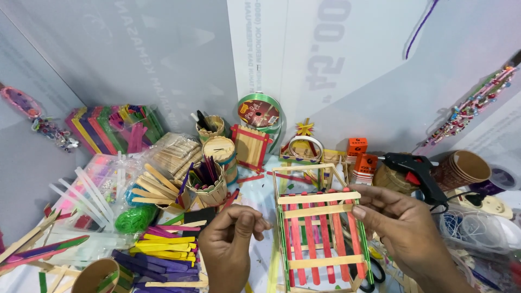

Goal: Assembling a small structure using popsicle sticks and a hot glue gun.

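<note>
Stick frame (pixel 320 233): near end cut off by bottom edge. Scissors (pixel 374 274): mostly hidden under frame and right hand (pixel 404 228). Paper cup (pixel 100 276), near left: base cropped. Left hand (pixel 230 239): fingertip contents, if any, indiscernible.

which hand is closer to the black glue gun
Right. The right hand sits just below and left of the black glue gun, its fingers on the stick frame. The left hand is across that frame, far left.

Near centre, the stick frame (pixel 320 233) alternates red and green slats under pale wooden crossbars. Near left lie yellow sticks (pixel 163 245) and purple, perhaps navy, sticks (pixel 154 264). Far right, a black glue gun (pixel 418 171).
</note>
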